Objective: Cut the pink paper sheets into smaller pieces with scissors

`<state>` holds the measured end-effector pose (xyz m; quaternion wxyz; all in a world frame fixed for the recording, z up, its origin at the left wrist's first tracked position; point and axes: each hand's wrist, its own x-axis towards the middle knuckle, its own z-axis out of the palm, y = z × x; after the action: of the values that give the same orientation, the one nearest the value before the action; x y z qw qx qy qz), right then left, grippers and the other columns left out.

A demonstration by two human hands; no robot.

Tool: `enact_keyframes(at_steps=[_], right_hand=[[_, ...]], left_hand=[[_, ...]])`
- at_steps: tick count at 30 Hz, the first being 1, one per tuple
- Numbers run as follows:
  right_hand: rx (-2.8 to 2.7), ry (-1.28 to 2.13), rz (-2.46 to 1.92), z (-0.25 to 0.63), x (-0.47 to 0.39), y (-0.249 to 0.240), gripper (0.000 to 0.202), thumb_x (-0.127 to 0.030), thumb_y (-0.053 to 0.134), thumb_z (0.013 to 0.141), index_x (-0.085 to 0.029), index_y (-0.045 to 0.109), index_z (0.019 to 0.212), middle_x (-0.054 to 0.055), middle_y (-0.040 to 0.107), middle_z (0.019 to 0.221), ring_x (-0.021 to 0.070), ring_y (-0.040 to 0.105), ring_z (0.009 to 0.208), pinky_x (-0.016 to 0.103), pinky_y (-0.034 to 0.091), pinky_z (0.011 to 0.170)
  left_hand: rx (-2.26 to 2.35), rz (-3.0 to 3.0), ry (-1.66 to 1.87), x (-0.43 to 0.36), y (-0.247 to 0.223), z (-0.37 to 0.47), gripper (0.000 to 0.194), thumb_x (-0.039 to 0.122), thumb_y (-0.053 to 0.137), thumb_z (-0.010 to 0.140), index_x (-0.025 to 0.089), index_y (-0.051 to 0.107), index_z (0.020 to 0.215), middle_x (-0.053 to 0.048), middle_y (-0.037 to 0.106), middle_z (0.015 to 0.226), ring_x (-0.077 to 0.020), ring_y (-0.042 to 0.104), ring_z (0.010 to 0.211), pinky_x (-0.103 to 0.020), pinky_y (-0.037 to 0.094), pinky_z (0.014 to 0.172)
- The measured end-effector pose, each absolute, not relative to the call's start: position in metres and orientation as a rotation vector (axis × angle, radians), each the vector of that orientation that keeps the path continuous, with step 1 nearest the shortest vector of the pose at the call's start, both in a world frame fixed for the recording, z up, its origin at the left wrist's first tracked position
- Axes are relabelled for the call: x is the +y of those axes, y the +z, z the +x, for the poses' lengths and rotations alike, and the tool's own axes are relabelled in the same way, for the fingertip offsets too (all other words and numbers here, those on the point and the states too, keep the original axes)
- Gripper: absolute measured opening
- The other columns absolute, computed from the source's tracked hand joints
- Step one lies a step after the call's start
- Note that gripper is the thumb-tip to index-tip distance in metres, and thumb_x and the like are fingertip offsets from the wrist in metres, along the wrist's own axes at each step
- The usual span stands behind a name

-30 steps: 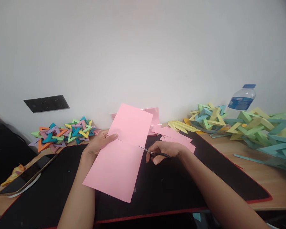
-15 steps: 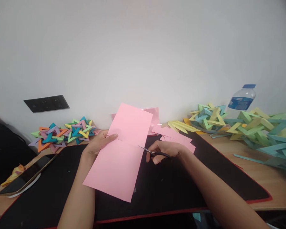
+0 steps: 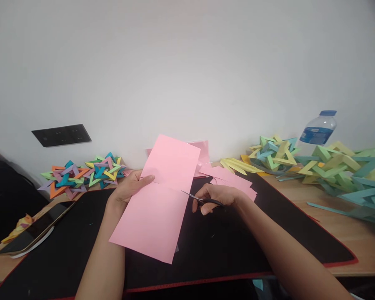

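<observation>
A large sheet of pink paper (image 3: 156,216) is held up at a tilt over the black mat. My left hand (image 3: 131,186) grips its left edge, thumb on top and fingers behind. A short cut line runs in from the left edge by the thumb. My right hand (image 3: 212,199) is closed round the dark handles of a pair of scissors (image 3: 193,197). The blades reach over the sheet's right edge, about halfway along its length, and look nearly closed. More pink paper pieces (image 3: 228,178) lie behind my right hand.
The black mat (image 3: 225,250) has a red edge. Folded paper star models (image 3: 67,179) stand at the left, with a phone (image 3: 39,229) nearer me. Yellow strips (image 3: 239,165), green-blue paper models (image 3: 337,166) and a plastic bottle (image 3: 318,128) are at the right. A wall rises behind.
Almost nothing differs. Both hands, the pink sheet and the scissors keep their places; the whole view has shifted very slightly.
</observation>
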<state>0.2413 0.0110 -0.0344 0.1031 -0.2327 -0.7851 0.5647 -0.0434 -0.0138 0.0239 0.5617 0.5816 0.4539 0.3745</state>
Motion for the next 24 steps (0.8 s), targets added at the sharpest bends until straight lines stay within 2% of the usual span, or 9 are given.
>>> enact_keyframes(at_steps=[24], right_hand=[[-2.276,1.688,-0.751,0.2401,0.0111,-0.0349,0.042,-0.043,0.074,0.063,-0.013,0.068,0.090,0.000,0.061,0.064,0.0071,0.050,0.051,0.019,0.043,0.051]], left_hand=[[1.043,1.359,0.885,-0.0119,0.0207,-0.0465,0.024,0.036,0.070,0.072,0.013,0.066,0.080,-0.005,0.067,0.068,-0.0160,0.060,0.056,-0.023,0.045,0.049]])
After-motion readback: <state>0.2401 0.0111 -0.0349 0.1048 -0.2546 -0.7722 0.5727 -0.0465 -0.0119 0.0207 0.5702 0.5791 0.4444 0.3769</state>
